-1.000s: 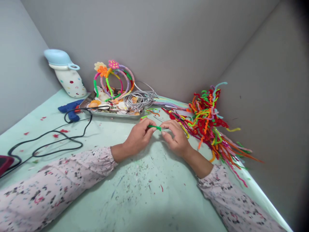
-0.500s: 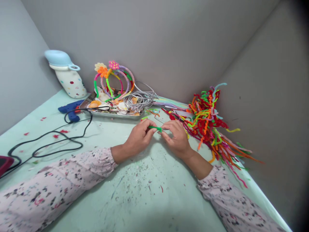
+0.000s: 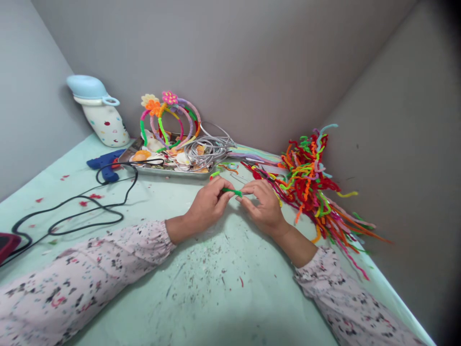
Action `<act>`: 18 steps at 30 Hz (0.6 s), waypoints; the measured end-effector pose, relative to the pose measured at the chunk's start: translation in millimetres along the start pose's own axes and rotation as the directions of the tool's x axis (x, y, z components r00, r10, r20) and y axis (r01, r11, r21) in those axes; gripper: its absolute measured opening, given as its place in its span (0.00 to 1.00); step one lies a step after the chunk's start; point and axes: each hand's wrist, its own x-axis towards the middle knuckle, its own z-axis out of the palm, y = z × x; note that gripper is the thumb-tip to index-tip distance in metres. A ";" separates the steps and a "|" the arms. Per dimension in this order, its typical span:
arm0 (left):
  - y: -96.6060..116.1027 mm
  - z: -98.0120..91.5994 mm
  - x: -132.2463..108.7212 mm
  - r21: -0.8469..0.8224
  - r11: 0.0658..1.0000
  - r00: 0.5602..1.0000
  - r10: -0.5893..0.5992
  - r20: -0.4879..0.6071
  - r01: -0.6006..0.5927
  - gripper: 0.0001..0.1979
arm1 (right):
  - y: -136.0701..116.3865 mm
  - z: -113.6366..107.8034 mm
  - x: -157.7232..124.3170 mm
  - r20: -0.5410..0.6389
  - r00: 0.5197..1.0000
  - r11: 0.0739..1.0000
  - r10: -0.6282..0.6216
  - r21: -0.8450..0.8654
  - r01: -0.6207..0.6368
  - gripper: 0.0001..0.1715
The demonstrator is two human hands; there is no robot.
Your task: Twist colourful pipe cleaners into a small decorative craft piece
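A short green pipe cleaner (image 3: 232, 191) spans the small gap between my hands, above the middle of the table. My left hand (image 3: 209, 203) pinches it between thumb and fingers. At its other end, the thumb and fingertips of my right hand (image 3: 264, 205) close on the tip. A fuzzy yellow-green and red end (image 3: 214, 176) sticks out behind my left fingers; whether it joins the green piece is hidden. Just beyond my right fingers runs a thin grey wire-like length (image 3: 236, 179).
A metal tray (image 3: 169, 172) holds scraps, coiled silver wire (image 3: 211, 149) and fuzzy flower hoops (image 3: 153, 120). On the right lies a heap of colourful pipe cleaners (image 3: 309, 173). A blue glue gun (image 3: 108, 163), its black cord (image 3: 104, 206) and a bottle (image 3: 104, 120) stand left.
Both hands stay in nearly the same place on the green pipe cleaner. The yellow-green and red end behind my left hand has shifted slightly and shows more.
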 end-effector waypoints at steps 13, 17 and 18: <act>-1.2 -0.2 0.0 0.021 0.999 0.999 0.034 0.028 -0.035 0.04 | -0.3 -0.4 0.2 0.022 0.997 0.982 0.071 0.171 -0.073 0.02; -1.5 -0.2 -0.3 0.028 0.999 0.998 0.042 0.040 -0.043 0.04 | 0.8 -0.3 -0.3 0.033 0.994 0.969 0.102 0.222 -0.107 0.03; -1.7 -0.2 -0.4 0.029 0.999 0.998 0.044 0.043 -0.045 0.04 | 0.8 -0.5 -0.2 0.039 0.993 0.965 0.112 0.234 -0.118 0.03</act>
